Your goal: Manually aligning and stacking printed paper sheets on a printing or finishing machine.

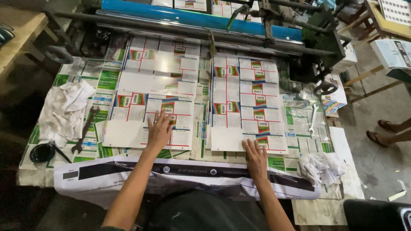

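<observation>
My left hand lies flat, fingers spread, on the near end of a glossy printed sheet with red, green and blue label blocks. A second printed sheet of the same kind lies to the right, and my right hand rests palm down on its near edge. Both sheets run back toward a machine with a blue roller. Neither hand grips anything.
A white rag and a dark spanner lie at the left, with a black round object nearer me. A small silver spanner and another rag are at the right. Someone's sandalled feet stand far right.
</observation>
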